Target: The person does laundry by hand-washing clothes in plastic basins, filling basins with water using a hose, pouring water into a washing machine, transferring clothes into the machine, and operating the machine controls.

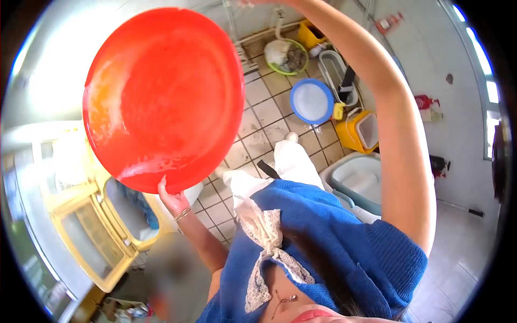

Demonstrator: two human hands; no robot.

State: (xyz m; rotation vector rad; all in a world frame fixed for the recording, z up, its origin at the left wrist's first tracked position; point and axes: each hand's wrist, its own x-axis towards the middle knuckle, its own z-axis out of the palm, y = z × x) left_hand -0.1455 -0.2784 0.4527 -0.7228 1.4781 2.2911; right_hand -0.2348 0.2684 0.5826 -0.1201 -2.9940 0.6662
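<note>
Basin, likely light, stiff, slippery when wet; best held by rim, as in grasping left fingers; right fingers, cannot tell.

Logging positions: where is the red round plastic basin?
In the head view, the red round plastic basin is at upper left, its lower rim in the left hand.

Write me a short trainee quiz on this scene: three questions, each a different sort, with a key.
1. Which hand holds the red basin by its lower edge in this view?
2. True or false: the blue-rimmed basin is being held up off the floor.
3. The wearer's knit top is: a) green; b) blue; c) black.

Key:
1. The left hand.
2. False; it stands on the tiled floor.
3. b
</note>
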